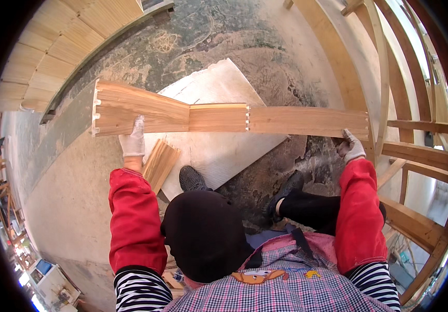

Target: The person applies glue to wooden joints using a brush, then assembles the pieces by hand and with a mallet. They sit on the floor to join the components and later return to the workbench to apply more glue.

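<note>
Three brown wooden boards with dovetailed ends run end to end in front of me, joined like part of a drawer frame. Its left piece flares toward me in the picture, and the right piece reaches out to the right. My left hand, in a whitish work glove, is closed on the lower edge of the left piece, its thumb up against the face. At the far right end, my gloved right hand grips the lower corner, its fingers partly hidden.
Below lies a pale flat sheet on the stained floor, with some loose short boards on its near left part. Stacked light wood pieces stand at upper left. A timber rack fills the right side. My shoes are close to the sheet.
</note>
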A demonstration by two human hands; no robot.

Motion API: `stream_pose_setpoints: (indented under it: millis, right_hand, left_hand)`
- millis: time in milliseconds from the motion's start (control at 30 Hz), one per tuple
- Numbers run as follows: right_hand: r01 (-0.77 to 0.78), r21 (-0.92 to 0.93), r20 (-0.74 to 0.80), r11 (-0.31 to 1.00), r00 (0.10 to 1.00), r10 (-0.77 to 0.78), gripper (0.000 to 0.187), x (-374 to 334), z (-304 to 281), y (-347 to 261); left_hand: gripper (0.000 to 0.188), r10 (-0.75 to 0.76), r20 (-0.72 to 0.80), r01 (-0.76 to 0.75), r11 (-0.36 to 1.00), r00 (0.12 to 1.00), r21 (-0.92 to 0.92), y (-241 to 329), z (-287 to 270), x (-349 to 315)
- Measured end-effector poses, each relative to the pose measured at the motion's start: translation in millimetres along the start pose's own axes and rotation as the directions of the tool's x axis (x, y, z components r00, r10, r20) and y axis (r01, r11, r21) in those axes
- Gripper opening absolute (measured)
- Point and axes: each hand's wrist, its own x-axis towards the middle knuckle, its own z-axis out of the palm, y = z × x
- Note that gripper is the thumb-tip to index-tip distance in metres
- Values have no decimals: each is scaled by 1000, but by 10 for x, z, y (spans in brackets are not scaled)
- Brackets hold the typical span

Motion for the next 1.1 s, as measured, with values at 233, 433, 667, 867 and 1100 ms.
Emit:
stream_pose_setpoints:
  millis: [233, 433, 667, 867, 1100]
  right_hand:
    - [30, -38, 20, 999, 999, -29, 31, -31, 71, -69]
    - [48, -58, 83, 997, 996, -43, 31, -6, 83, -167]
    - [246, -130, 128, 961, 965, -230, 30, 197, -437, -721]
    - [176, -167, 62, 970, 984, -168, 34, 54, -386, -772]
    - [138, -193, -93, 972, 983, -158, 37, 84, -284, -424]
  left_hand:
    - [33, 23, -5, -23, 1000, 1000, 6, -177, -130, 92]
    - [36, -133, 17, 134, 988, 991, -74, -575, -482, 306]
    - [40, -370, -93, 343, 913, 924, -221, -493, -550, 341]
    - [39, -259, -127, 240, 959, 957, -148, -632, -491, 228]
    - [38, -174, -135, 173, 985, 975, -25, -521, -400, -45]
